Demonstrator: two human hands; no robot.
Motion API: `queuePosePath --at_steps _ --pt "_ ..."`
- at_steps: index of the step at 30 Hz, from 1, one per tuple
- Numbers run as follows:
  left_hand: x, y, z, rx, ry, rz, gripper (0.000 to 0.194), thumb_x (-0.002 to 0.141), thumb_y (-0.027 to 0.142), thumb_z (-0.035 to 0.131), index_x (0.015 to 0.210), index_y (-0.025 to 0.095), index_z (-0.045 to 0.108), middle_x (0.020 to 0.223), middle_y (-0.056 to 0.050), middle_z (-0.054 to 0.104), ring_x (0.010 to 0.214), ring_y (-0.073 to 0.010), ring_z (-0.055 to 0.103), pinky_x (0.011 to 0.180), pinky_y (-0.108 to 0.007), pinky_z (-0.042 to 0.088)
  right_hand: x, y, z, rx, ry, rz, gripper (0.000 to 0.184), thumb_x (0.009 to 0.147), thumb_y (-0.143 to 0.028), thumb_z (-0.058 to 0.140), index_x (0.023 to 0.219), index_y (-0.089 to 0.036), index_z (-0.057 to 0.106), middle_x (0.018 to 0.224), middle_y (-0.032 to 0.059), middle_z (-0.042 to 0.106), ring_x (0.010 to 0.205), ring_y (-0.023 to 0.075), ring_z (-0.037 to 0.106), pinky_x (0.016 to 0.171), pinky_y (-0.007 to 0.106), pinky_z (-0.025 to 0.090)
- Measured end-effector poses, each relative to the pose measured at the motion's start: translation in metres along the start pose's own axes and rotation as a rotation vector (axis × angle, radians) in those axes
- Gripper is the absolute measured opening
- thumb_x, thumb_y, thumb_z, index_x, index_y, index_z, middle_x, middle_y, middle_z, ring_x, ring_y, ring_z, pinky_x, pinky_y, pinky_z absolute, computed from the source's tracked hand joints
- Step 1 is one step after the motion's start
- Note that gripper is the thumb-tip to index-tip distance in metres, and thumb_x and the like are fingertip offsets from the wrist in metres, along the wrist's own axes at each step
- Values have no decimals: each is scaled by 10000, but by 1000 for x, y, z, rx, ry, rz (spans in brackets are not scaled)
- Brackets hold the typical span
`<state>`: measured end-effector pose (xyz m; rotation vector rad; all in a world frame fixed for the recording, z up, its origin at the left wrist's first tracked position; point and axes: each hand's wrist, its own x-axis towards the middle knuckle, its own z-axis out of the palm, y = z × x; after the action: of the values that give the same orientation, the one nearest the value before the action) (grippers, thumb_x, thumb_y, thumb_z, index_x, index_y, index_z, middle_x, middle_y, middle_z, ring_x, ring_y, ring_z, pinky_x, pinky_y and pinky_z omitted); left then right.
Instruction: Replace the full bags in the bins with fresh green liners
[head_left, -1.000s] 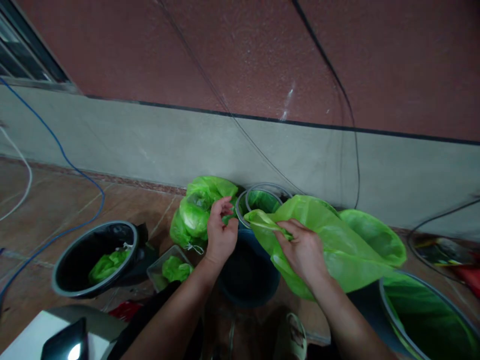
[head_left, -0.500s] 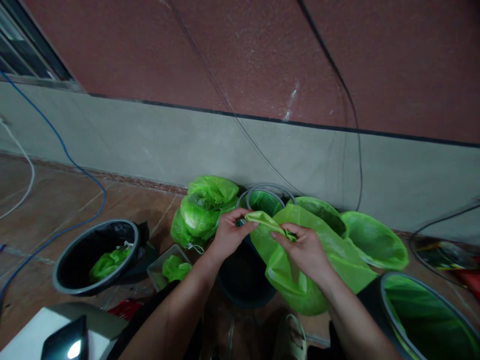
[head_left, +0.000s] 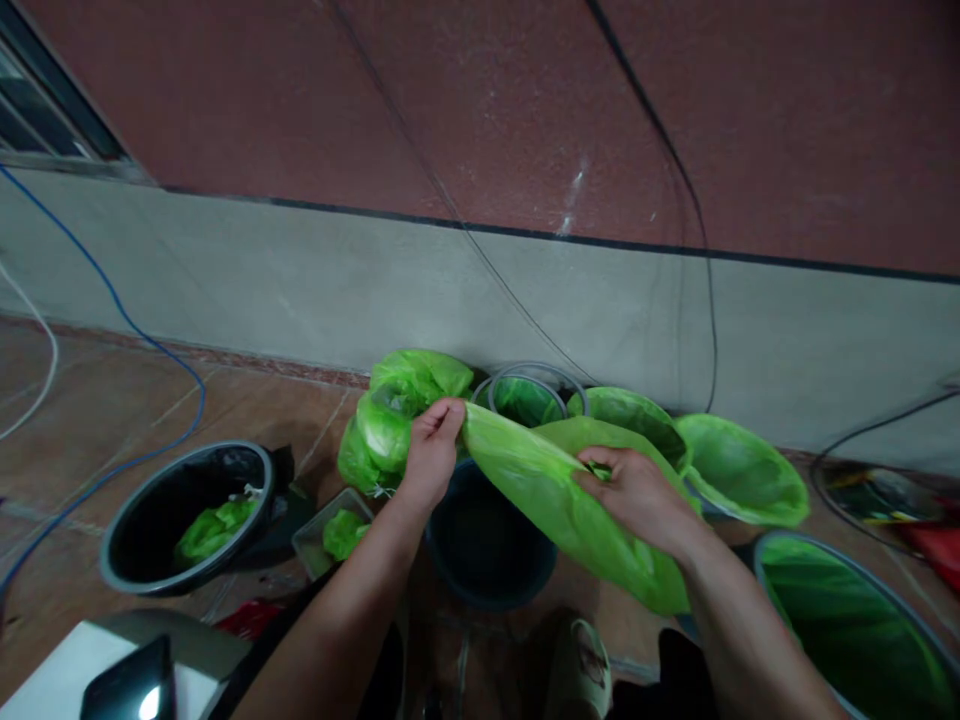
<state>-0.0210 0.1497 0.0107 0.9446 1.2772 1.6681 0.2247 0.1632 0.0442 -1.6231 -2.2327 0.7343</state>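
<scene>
Both hands hold a thin green plastic bag (head_left: 559, 495) stretched over a dark empty bin (head_left: 487, 545) on the floor. My left hand (head_left: 431, 460) pinches the bag's left edge above the bin's far rim. My right hand (head_left: 637, 490) grips the bag's other edge further right, fingers closed on the plastic. The bag sags between the hands and hangs down past the bin's right side.
A dark bin (head_left: 184, 515) with green plastic inside stands at left, a small clear tub (head_left: 334, 535) beside it. Filled green bags (head_left: 397, 415) and several green-lined bins (head_left: 739, 470) line the wall. A green-lined bin (head_left: 847, 625) sits at bottom right. Cables (head_left: 142, 340) cross the floor.
My left hand reached over and took the bag's edge, then pulled it left. The bag is now drawn out wide between both hands over the dark bin.
</scene>
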Motion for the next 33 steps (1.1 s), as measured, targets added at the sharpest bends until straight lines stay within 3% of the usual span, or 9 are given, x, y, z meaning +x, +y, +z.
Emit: queuePosePath --at_steps 4,8,13,18,23,25,28,30,33 --pt "3 4 -5 34 164 63 306 816 462 564 666 197 526 603 49 425 547 -88 377 521 -200 345 -1 12 -7 4 -56 -32 241 808 -390 520 784 -227 696 559 -32 552 528 133 496 531 247 358" --pt "5 8 -10 112 191 115 279 848 440 527 713 199 561 612 43 440 559 -97 389 527 -203 349 -1 24 -14 59 -107 -20 241 808 -404 536 762 -220 685 598 -23 575 556 140 505 535 258 376" --pt "9 13 -16 162 281 168 264 861 385 527 703 178 573 638 36 477 602 -97 422 585 -200 377 -1 30 -21 173 44 55 318 781 -480 602 875 -198 716 788 27 693 676 178 608 613 287 460" --pt "1 13 -9 195 123 144 292 867 405 532 675 186 555 625 40 463 589 -95 416 561 -203 370 -9 -3 -14 436 95 -143 527 809 -513 607 1239 -210 589 1173 99 664 1035 234 636 848 347 511" --pt "-11 7 5 -7 -86 16 304 840 486 577 802 188 625 679 35 545 597 -91 471 575 -200 416 -11 -39 20 257 53 -222 855 678 -481 757 1421 -259 397 1353 98 557 1179 259 566 981 407 448" --pt "-13 5 6 -81 -195 -44 314 816 499 615 841 188 641 690 36 564 600 -86 488 581 -196 425 -8 -43 34 181 36 -184 678 696 -442 746 1305 -245 525 1184 76 656 1041 249 624 894 385 480" --pt "-13 6 2 -133 -299 -105 317 813 495 632 888 188 660 712 30 594 617 -85 517 603 -195 438 -5 -42 43 171 -21 -130 219 793 -399 651 895 -207 675 774 16 676 730 188 619 696 311 473" --pt "-12 9 -3 -157 -381 -113 379 839 530 584 1006 201 669 834 -6 654 733 -120 588 710 -232 481 -4 -40 41 332 -53 -130 230 819 -407 624 744 -192 654 671 -4 629 639 153 572 613 270 439" --pt "-15 14 -7 -155 -624 -82 599 763 591 646 1239 231 593 1091 -57 670 1028 -214 609 944 -351 463 -7 -43 33 756 -155 -125 251 779 -435 681 770 -184 669 671 -16 629 590 122 550 559 236 423"
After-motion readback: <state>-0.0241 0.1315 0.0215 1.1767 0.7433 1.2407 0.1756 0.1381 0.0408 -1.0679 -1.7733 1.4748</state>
